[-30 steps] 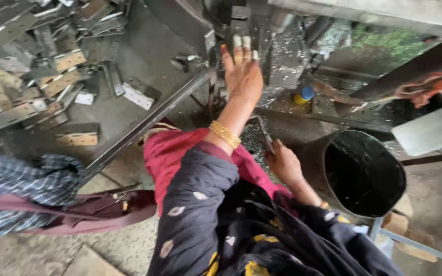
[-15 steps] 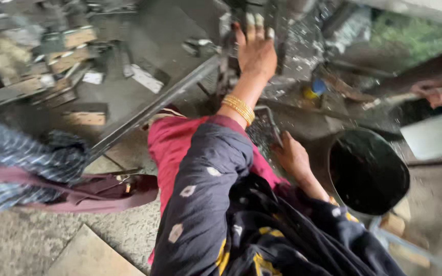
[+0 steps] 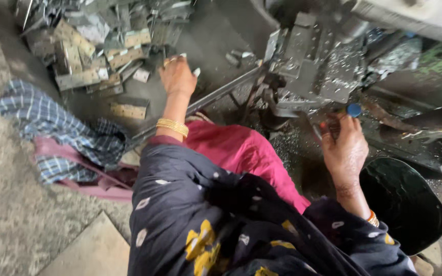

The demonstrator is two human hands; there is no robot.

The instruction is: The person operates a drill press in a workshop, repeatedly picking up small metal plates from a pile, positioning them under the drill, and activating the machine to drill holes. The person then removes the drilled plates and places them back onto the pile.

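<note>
My left hand (image 3: 177, 76) reaches out over the dark floor, fingers apart and pointing down, just right of a heap of perforated metal plates (image 3: 95, 56). Nothing shows in that hand; the nearest piece is a small pale plate (image 3: 141, 75). A gold bangle (image 3: 173, 127) sits on that wrist. My right hand (image 3: 345, 148) is raised at the foot of the grey metal press (image 3: 310, 66), fingers curled by a blue cap (image 3: 354, 109). What the fingers close on is hidden in dark swarf.
A long steel bar (image 3: 216, 94) runs diagonally from the press toward my lap. A checked cloth (image 3: 52, 122) on a pink bag lies at left. A black round tub (image 3: 402, 204) stands at right. Metal shavings cover the press base.
My left hand has left the press and swung left to the edge of the plate heap. My right hand has lifted from the floor toward the press base.
</note>
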